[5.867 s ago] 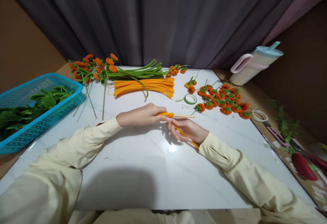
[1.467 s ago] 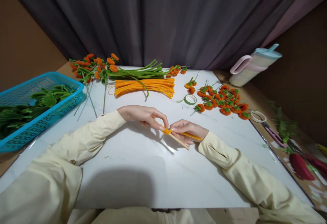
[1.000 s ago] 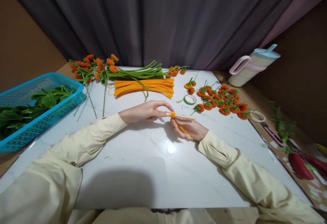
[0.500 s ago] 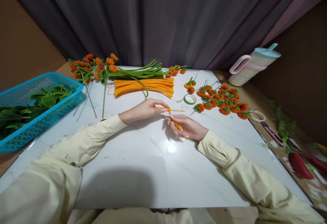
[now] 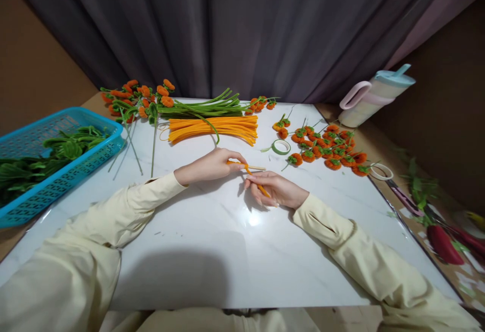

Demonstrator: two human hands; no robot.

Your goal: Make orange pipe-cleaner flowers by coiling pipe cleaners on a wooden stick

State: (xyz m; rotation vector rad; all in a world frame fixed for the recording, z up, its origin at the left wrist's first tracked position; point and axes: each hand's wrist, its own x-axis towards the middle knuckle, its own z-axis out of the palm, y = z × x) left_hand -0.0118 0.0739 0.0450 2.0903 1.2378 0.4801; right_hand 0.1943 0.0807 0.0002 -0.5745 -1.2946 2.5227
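Note:
Near the middle of the white table, my left hand (image 5: 214, 165) pinches a thin wooden stick (image 5: 257, 168) that points right. An orange pipe cleaner (image 5: 262, 189) loops around the stick and runs down into my right hand (image 5: 278, 189), whose fingers are closed on it. Just behind the hands lie a bundle of orange pipe cleaners (image 5: 212, 128) and a bundle of green ones (image 5: 208, 107). A roll of green tape (image 5: 281, 146) lies beyond my right hand.
Small orange pumpkins (image 5: 333, 162) with green tops lie at the right, with scissors (image 5: 405, 198) beyond. A blue basket (image 5: 64, 185) of green leaves is at the left, orange flowers (image 5: 166, 101) at the back left. A tumbler (image 5: 369, 102) stands back right.
Both hands have shifted slightly; the stick has moved a little left and down, and the orange pipe cleaner around it has moved left too.

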